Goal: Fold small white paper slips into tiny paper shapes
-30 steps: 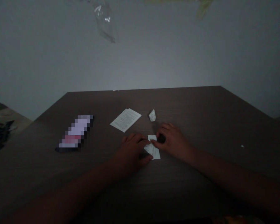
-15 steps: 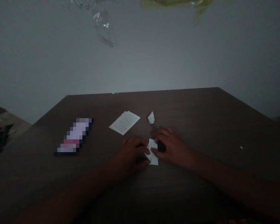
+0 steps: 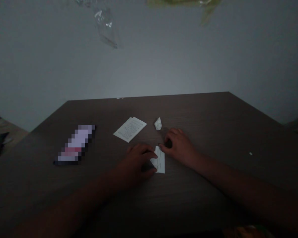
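dim, apparently soft light, darkest in foreground

Clock centred on the printed slip [image 3: 161, 162]. Left hand [image 3: 139, 162] blocks 9, left forearm [image 3: 94, 191] 8. Right hand [image 3: 180, 145] blocks 2, right forearm [image 3: 225, 175] 3 to 4. Narrow slot over slip, between the hands' fingertips. Way in from 6: bare wood between forearms. At 12, folded paper piece [image 3: 158, 124] in the lane; paper stack [image 3: 129, 129] at 10 to 11, strip of passage between them. Phone [image 3: 73, 145] beyond left hand, 9 to 10. Broad room on table [image 3: 201, 109] past right hand, 1 to 2, until the wall [image 3: 164, 66]. Tiny scrap [image 3: 250, 153] at 3.
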A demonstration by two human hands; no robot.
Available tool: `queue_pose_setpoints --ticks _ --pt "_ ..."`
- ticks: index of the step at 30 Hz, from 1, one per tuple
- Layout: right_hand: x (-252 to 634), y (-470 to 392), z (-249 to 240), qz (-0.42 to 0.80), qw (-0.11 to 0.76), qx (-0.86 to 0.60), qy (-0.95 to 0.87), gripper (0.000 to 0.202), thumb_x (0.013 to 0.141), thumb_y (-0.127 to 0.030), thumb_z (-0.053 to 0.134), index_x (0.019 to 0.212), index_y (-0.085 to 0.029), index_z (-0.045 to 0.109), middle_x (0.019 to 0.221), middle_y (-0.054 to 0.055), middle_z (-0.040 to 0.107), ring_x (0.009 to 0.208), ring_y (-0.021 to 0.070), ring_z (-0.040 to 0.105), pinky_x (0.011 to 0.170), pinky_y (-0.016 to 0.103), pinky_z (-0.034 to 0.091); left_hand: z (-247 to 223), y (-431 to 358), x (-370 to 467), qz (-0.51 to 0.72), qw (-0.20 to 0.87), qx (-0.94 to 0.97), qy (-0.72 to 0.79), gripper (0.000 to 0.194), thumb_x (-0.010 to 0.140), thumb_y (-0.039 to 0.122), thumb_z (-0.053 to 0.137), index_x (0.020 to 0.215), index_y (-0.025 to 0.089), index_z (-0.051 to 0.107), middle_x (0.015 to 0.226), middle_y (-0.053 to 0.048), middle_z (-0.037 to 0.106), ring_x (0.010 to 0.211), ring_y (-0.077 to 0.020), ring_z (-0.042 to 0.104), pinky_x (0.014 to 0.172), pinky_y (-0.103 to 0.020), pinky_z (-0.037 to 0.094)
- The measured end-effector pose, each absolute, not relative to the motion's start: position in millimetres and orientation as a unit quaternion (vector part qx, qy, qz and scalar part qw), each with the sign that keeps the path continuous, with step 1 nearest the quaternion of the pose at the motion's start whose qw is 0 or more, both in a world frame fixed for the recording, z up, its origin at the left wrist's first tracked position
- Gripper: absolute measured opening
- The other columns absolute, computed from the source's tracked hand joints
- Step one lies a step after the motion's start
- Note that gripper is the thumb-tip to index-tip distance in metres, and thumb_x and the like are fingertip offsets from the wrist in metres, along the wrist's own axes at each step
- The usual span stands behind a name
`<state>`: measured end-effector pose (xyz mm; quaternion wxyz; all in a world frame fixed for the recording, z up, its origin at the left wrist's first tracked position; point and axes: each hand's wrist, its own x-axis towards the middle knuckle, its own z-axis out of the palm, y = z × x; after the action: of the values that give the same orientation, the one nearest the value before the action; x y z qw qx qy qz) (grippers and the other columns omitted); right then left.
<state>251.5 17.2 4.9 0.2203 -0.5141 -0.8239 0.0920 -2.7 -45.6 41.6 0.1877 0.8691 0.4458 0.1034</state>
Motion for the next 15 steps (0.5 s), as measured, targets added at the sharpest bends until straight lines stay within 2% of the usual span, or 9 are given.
queue_pose_setpoints --ticks 4,8,11,15 --pt "250 10 9 0.095 0.198 -0.481 -0.849 0.023 0.1 -0.04 0.087 0.106 -0.021 0.074 0.122 0.014 0.077 0.123 0.0379 0.07 0.105 0.053 0.057 39 -43 -4 0.106 0.193 0.869 0.443 0.044 0.099 0.024 0.086 0.142 0.026 0.078 0.15 -0.011 0.076 0.145 -0.0351 0.068 0.127 -0.056 0.052" --pt "248 -8 14 0.105 0.189 -0.444 -0.87 0.035 0.096 -0.04 0.09 0.12 -0.02 0.074 0.143 0.018 0.075 0.135 0.0418 0.067 0.113 0.06 0.055 38 -42 -5 0.096 0.196 0.868 0.446 0.045 0.099 0.027 0.087 0.142 0.028 0.078 0.15 -0.01 0.076 0.146 -0.0355 0.068 0.126 -0.058 0.053" --pt "248 -23 17 0.118 0.187 -0.408 -0.886 0.043 0.093 -0.043 0.093 0.125 -0.021 0.075 0.147 0.019 0.074 0.138 0.0437 0.065 0.115 0.063 0.055 40 -44 -6 0.106 0.19 0.868 0.446 0.043 0.101 0.026 0.084 0.143 0.027 0.078 0.152 -0.01 0.075 0.146 -0.0354 0.068 0.127 -0.056 0.052" --pt "248 -33 17 0.137 0.196 -0.385 -0.892 0.045 0.092 -0.042 0.094 0.128 -0.024 0.076 0.151 0.018 0.073 0.141 0.044 0.064 0.116 0.064 0.054 40 -45 -6 0.118 0.191 0.871 0.437 0.044 0.1 0.03 0.085 0.144 0.03 0.078 0.15 -0.008 0.077 0.141 -0.0355 0.07 0.126 -0.053 0.054"
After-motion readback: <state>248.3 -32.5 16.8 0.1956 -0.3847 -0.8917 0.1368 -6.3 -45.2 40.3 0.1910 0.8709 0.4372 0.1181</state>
